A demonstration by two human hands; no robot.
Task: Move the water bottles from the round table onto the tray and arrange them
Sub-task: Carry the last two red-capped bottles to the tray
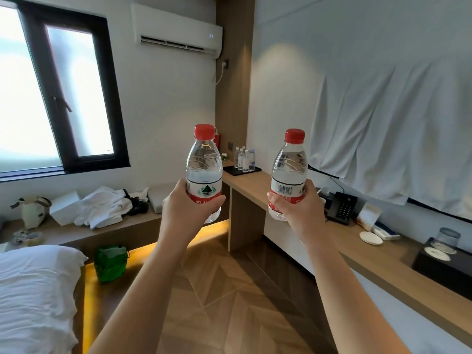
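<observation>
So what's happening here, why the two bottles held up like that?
A person is holding water bottles out in front in a bedroom. The left hand grips one red-capped bottle, the right hand grips a second bottle, both upright in the air. Ahead, on the wooden counter, a dark tray already holds a cluster of small bottles. The two held ones are not on it yet.
</observation>
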